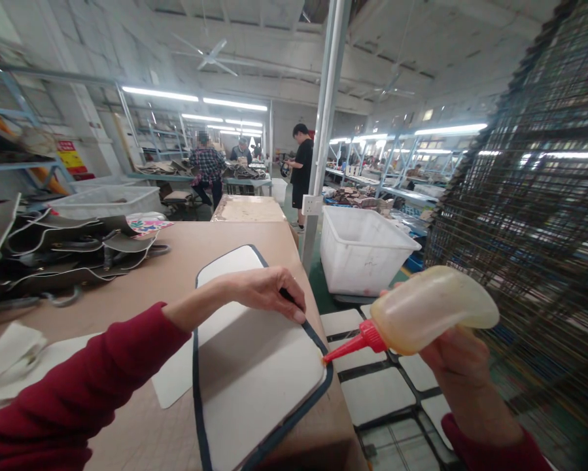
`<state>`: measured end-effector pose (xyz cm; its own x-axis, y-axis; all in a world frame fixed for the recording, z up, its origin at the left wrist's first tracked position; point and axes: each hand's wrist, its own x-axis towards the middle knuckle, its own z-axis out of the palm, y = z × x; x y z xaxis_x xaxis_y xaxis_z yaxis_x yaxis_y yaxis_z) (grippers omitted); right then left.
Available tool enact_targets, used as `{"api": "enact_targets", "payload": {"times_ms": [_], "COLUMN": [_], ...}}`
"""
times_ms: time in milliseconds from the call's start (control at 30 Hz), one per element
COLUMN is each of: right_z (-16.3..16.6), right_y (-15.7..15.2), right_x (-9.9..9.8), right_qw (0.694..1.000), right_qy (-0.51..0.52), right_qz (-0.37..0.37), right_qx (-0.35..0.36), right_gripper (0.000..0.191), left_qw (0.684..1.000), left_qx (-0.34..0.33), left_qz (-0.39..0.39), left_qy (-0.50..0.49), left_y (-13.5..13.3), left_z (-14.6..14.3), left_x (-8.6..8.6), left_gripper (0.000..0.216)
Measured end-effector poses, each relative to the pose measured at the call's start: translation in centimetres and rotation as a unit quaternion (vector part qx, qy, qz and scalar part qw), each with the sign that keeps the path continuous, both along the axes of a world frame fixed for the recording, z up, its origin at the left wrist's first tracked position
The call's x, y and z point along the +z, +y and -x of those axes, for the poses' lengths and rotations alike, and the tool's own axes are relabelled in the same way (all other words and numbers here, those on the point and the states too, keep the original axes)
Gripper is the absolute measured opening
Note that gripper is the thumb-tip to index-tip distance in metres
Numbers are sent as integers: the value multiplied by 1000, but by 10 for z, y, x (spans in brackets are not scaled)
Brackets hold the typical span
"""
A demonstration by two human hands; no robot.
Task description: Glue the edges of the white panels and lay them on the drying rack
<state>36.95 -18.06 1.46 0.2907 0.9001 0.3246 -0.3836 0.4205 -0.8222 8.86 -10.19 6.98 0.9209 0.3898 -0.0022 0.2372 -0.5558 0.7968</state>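
In the head view, the board (pixel 261 376) lies on the table (pixel 259 232), its near end cut off. The left hand (pixel 267 291) has fingertips on its dark border (pixel 316 339); whether pinching, I cannot tell. The right hand (pixel 455 356), partly hidden, clasps the bottle (pixel 424 311).

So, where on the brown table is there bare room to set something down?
Bare: brown table between the grey pieces and the dark-edged panel, beyond the left sleeve; also a patch nearer, between that sleeve and the panel. Crowded: the left side, with grey pieces and white scraps, and the panel's right edge, at the left hand and bottle.
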Motion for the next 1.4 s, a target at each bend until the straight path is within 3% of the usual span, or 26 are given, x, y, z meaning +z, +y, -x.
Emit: {"api": "enact_targets", "payload": {"times_ms": [167,433,733,1133,1333,1400], "right_z": [4,6,10,14,13,15], "right_y": [-1,-1,5,17,19,18], "right_x": [-5,-14,-9,-14,-21,-19], "right_qw": [999,995,992,994,993,993], "right_qy": [17,16,39,25,-3,-8], "right_qz": [-44,-96,-110,-104,-117,-114], "right_qx": [-23,-17,-48,-30,2,8], "right_gripper": [42,47,50,52,28,29], "left_qw": [998,992,987,985,981,980], "left_qx": [59,110,150,172,191,197], "left_qz": [-19,-54,-64,-30,0,10], "left_qy": [-5,0,-1,4,-26,-29], "left_y": [3,11,13,16,20,23], "left_z": [11,26,34,43,45,46], "left_x": [-2,-12,-19,-27,-32,-34], "left_gripper": [35,42,44,45,43,42]}}
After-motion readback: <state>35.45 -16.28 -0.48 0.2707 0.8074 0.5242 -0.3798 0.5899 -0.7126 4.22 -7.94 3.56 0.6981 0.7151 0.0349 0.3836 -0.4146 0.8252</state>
